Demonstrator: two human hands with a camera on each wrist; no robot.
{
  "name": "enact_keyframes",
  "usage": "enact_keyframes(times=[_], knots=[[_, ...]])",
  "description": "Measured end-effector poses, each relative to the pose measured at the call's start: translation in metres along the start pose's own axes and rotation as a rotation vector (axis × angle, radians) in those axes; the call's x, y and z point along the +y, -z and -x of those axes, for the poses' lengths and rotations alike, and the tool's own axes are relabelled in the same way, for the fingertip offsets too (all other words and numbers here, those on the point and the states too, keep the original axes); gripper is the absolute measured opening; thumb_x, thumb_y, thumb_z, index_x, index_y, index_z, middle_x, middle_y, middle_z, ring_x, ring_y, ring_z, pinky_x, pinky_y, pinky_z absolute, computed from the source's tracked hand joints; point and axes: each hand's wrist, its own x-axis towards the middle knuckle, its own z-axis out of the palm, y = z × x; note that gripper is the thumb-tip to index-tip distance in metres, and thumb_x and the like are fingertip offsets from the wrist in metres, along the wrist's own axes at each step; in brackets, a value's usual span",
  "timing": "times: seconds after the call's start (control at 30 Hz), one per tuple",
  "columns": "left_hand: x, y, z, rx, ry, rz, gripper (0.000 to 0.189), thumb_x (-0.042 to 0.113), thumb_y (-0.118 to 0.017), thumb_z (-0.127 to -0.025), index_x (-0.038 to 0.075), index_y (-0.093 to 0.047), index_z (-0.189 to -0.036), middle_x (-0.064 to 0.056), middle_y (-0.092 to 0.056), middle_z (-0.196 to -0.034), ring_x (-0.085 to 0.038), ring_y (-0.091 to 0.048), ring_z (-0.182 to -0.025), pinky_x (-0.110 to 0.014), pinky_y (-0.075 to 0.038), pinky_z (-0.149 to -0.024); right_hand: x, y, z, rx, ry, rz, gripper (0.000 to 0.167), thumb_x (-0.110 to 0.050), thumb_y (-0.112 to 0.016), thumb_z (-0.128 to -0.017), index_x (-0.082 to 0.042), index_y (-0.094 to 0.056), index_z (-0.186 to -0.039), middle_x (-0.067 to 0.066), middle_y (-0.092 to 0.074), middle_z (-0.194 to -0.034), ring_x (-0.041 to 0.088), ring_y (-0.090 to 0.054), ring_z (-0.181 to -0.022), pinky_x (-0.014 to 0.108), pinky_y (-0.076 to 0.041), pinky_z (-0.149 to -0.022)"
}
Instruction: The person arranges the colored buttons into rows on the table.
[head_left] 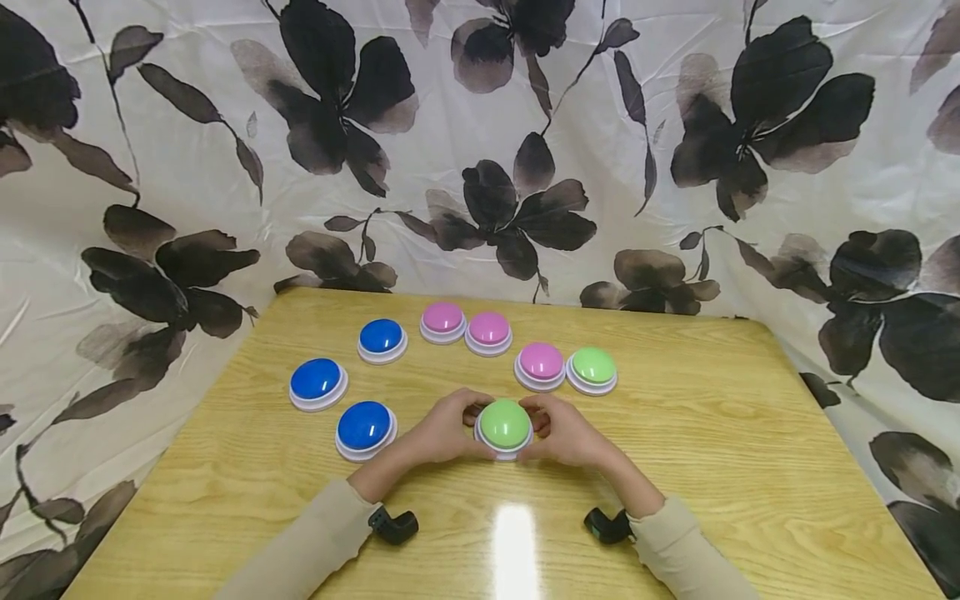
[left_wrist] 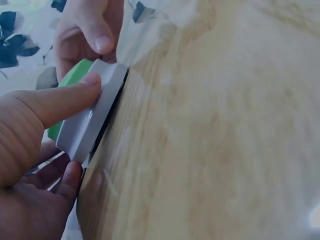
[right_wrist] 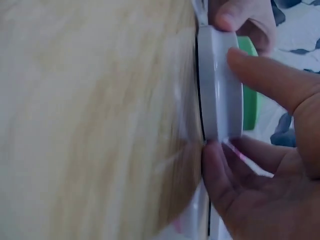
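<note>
A push button with a green dome and white base (head_left: 504, 423) sits at the near middle of the table. My left hand (head_left: 450, 429) grips its left side, and my right hand (head_left: 564, 432) holds the opposite side. In the left wrist view the left thumb lies on the white base (left_wrist: 102, 115), with fingers curled around the far side. The right wrist view shows the right thumb against the base (right_wrist: 220, 90) and fingertips at its lower rim. The base's dark underside stands close over the wood. Just left of the left hand is a blue button (head_left: 364, 427).
Two more blue buttons (head_left: 316, 380) (head_left: 382, 337) stand at the left. Pink buttons (head_left: 443, 318) (head_left: 489, 330) sit side by side at the back. Another pink button (head_left: 541, 362) adjoins a second green one (head_left: 593, 367). Floral cloth (head_left: 495, 125) hangs behind the wooden table (head_left: 712, 467).
</note>
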Motion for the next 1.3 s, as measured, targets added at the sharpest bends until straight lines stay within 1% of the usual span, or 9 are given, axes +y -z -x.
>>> enact_keyframes(times=[0.1, 0.3, 0.47, 0.57, 0.63, 0.77, 1.0, 1.17, 1.3], knots=[[-0.002, -0.003, -0.001, -0.010, -0.004, 0.000, 0.077, 0.017, -0.093, -0.065, -0.002, -0.055, -0.129, -0.007, -0.056, -0.113, -0.017, -0.058, -0.101, -0.024, -0.051, -0.084, 0.001, -0.002, 0.000, 0.002, 0.011, 0.035, 0.068, -0.010, -0.089, -0.068, 0.002, -0.057, -0.126, 0.008, -0.061, -0.110, 0.018, -0.060, -0.091, 0.032, -0.053, -0.078], [-0.003, -0.007, -0.004, -0.008, -0.028, -0.012, 0.074, 0.018, -0.092, -0.065, -0.001, -0.056, -0.127, -0.007, -0.056, -0.113, -0.017, -0.058, -0.101, -0.024, -0.051, -0.084, 0.001, 0.000, 0.002, 0.029, 0.035, 0.059, 0.067, -0.012, -0.091, -0.064, -0.002, -0.060, -0.123, 0.006, -0.064, -0.108, 0.017, -0.060, -0.086, 0.032, -0.054, -0.075], [0.002, -0.007, -0.006, -0.019, -0.025, 0.006, 0.075, 0.018, -0.092, -0.066, -0.002, -0.056, -0.128, -0.008, -0.056, -0.113, -0.018, -0.058, -0.102, -0.024, -0.051, -0.085, 0.000, 0.006, 0.006, 0.027, 0.020, 0.072, 0.067, -0.017, -0.092, -0.065, -0.004, -0.061, -0.124, 0.005, -0.064, -0.108, 0.018, -0.061, -0.086, 0.031, -0.054, -0.073], [0.010, -0.006, -0.011, -0.020, -0.028, 0.012, 0.075, 0.018, -0.092, -0.066, -0.002, -0.056, -0.129, -0.007, -0.058, -0.112, -0.017, -0.058, -0.101, -0.025, -0.051, -0.085, -0.002, 0.014, 0.009, 0.038, 0.003, 0.058, 0.068, -0.018, -0.091, -0.066, -0.007, -0.061, -0.125, 0.005, -0.064, -0.110, 0.017, -0.061, -0.084, 0.030, -0.054, -0.071], [0.017, -0.004, -0.018, -0.021, -0.038, 0.002, 0.074, 0.017, -0.092, -0.066, 0.000, -0.057, -0.129, -0.006, -0.058, -0.112, -0.017, -0.058, -0.101, -0.027, -0.051, -0.086, -0.004, 0.021, 0.009, 0.055, 0.003, 0.055, 0.067, -0.016, -0.091, -0.066, -0.010, -0.061, -0.126, 0.004, -0.063, -0.110, 0.018, -0.061, -0.083, 0.030, -0.054, -0.070], [0.030, 0.000, -0.036, -0.037, -0.058, -0.006, 0.073, 0.016, -0.092, -0.065, 0.003, -0.058, -0.128, -0.004, -0.058, -0.113, -0.015, -0.057, -0.102, -0.027, -0.050, -0.087, -0.009, 0.035, 0.012, 0.116, 0.011, 0.088, 0.070, -0.015, -0.092, -0.065, -0.008, -0.060, -0.127, 0.004, -0.061, -0.111, 0.019, -0.059, -0.083, 0.032, -0.054, -0.070], [0.050, 0.004, -0.066, -0.084, -0.121, -0.036, 0.076, 0.017, -0.093, -0.063, 0.000, -0.058, -0.128, -0.004, -0.062, -0.113, -0.015, -0.059, -0.100, -0.026, -0.051, -0.086, -0.017, 0.054, 0.020, 0.237, -0.019, 0.181, 0.073, -0.024, -0.092, -0.065, -0.003, -0.058, -0.127, 0.006, -0.058, -0.108, 0.019, -0.055, -0.086, 0.034, -0.049, -0.071], [0.062, 0.001, -0.091, -0.136, -0.143, -0.022, 0.074, 0.015, -0.093, -0.064, 0.001, -0.059, -0.128, -0.004, -0.062, -0.114, -0.014, -0.060, -0.099, -0.024, -0.051, -0.085, -0.014, 0.072, 0.025, 0.285, -0.021, 0.194, 0.071, -0.026, -0.091, -0.067, -0.004, -0.059, -0.126, 0.008, -0.059, -0.111, 0.022, -0.056, -0.087, 0.044, -0.052, -0.074], [0.071, -0.004, -0.112, -0.166, -0.141, -0.035, 0.074, 0.016, -0.092, -0.065, 0.000, -0.058, -0.129, -0.005, -0.062, -0.113, -0.014, -0.060, -0.099, -0.021, -0.050, -0.084, -0.009, 0.089, 0.029, 0.302, -0.046, 0.204, 0.073, -0.028, -0.090, -0.067, -0.003, -0.058, -0.128, 0.010, -0.060, -0.113, 0.024, -0.055, -0.090, 0.045, -0.052, -0.075]])
